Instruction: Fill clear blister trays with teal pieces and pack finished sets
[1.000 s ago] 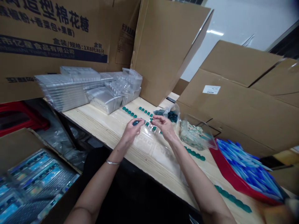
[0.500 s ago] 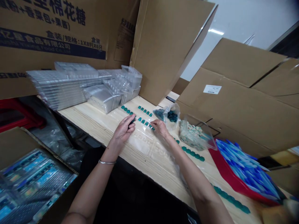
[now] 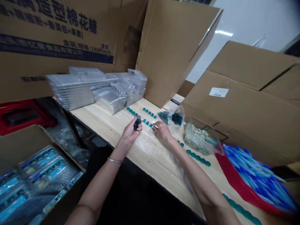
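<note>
My left hand (image 3: 132,130) is closed around a few dark teal pieces (image 3: 137,123), which show between thumb and fingers above the table. My right hand (image 3: 163,132) has its fingertips pinched together at the end of a row of teal pieces (image 3: 147,123); whatever lies between them is hidden. Further rows of small teal pieces (image 3: 150,113) and rounder teal pieces (image 3: 132,112) sit just beyond both hands, in what look like clear plastic trays. Nearer me, clear trays (image 3: 144,146) with moulded hollows lie flat on the wooden table (image 3: 103,131).
Stacked clear plastic trays (image 3: 77,93) stand at the back left. An open bag of dark teal pieces (image 3: 177,118), a clear tub of small pale pieces (image 3: 199,139) and a red basin (image 3: 231,184) of blue items line the right. Cardboard boxes (image 3: 173,47) rise behind.
My view has turned slightly left, so everything sits further right. My left hand has rolled open a little, showing more of the dark pieces. My right hand stays at the same row.
</note>
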Demonstrator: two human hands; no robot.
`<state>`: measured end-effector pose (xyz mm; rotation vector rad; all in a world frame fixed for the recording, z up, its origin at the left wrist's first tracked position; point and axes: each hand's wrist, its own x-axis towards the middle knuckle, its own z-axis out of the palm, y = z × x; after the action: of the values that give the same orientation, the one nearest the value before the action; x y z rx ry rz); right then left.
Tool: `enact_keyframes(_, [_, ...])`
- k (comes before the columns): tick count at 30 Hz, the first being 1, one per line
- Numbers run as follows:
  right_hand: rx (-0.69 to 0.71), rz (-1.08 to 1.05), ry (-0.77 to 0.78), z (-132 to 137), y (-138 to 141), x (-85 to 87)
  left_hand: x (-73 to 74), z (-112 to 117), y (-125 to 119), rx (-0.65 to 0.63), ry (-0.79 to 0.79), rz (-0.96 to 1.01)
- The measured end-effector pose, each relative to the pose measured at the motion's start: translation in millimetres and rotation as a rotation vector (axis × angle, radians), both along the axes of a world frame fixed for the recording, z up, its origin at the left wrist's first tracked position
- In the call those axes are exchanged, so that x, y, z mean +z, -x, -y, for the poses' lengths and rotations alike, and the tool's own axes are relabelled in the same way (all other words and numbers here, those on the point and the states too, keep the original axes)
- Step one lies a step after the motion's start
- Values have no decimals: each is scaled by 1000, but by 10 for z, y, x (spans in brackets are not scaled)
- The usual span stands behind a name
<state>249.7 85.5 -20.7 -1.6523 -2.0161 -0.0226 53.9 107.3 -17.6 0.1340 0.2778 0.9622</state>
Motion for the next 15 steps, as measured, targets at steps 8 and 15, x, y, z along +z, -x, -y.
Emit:
enact_keyframes(8, [113,-219,-91,50,637,336,-72,41,-118,190,-72,-112])
enact_keyframes(15, [94,-488,16,-81,641,271,-114,79,-132,222,-246,-173])
